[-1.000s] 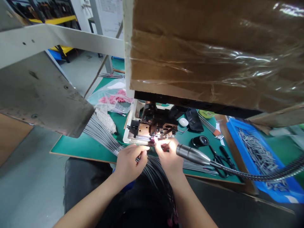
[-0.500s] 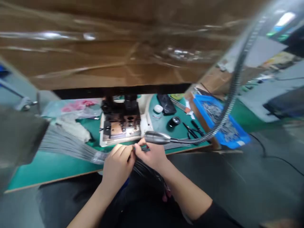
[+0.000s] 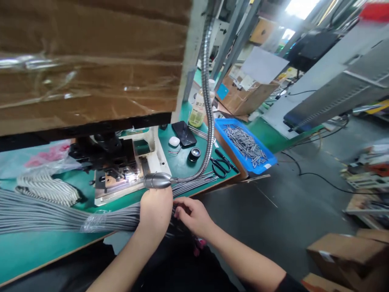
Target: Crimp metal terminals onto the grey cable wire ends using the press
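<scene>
A thick bundle of grey cables, wrapped in clear film, lies along the table's front edge and runs under my left hand. That hand is bent at the wrist beneath the silver lamp head, its fingers hidden from view. Just to the right is my right hand, loosely curved with a gap between thumb and forefinger; nothing shows in it. Dark cable ends hang below both hands, with pinkish-red tips. Behind my left hand stands a machine with a metal bed plate.
A flexible lamp neck arches down in front. Pliers, a black round loupe-like piece, a phone and a bottle stand or lie right of the machine. A blue tray holds many grey pieces. Cardboard overhangs above.
The view has swung right. My hands, close together before with fingers pinched, are now a little apart; the left has gone under the lamp head and the right has loosened.
</scene>
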Demonstrator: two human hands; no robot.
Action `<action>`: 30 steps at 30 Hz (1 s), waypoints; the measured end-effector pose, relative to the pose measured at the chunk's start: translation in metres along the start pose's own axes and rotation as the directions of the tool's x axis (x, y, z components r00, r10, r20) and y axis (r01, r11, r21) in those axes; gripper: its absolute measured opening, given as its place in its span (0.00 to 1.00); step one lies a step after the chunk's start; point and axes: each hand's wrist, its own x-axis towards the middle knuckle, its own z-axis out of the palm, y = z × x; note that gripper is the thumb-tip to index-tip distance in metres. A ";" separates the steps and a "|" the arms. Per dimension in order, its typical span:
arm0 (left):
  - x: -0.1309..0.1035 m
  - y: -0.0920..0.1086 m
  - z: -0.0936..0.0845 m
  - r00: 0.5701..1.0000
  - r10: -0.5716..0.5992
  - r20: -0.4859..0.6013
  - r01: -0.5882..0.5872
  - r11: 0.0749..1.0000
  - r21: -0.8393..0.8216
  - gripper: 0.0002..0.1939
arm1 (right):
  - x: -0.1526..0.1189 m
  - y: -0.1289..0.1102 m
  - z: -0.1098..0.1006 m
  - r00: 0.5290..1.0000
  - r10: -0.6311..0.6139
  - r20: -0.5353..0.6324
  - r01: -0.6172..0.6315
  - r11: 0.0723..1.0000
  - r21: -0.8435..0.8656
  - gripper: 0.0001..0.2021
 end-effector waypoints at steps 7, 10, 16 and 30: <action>-0.002 0.005 -0.001 0.998 0.050 -0.041 -0.046 0.995 0.086 0.11 | 0.010 0.006 0.000 0.934 0.341 0.103 -0.350 0.824 0.445 0.20; -0.002 0.009 -0.002 0.997 0.060 -0.050 -0.054 0.993 0.106 0.11 | 0.012 0.007 -0.001 0.934 0.340 0.107 -0.349 0.810 0.471 0.20; 0.005 0.006 -0.003 0.987 0.160 0.028 -0.161 0.986 0.044 0.10 | 0.011 0.010 0.000 0.937 0.331 0.109 -0.340 0.802 0.492 0.20; 0.003 0.008 0.008 0.994 0.109 -0.021 -0.109 0.994 -0.024 0.08 | 0.013 0.010 0.002 0.943 0.329 0.052 -0.310 0.808 0.501 0.18</action>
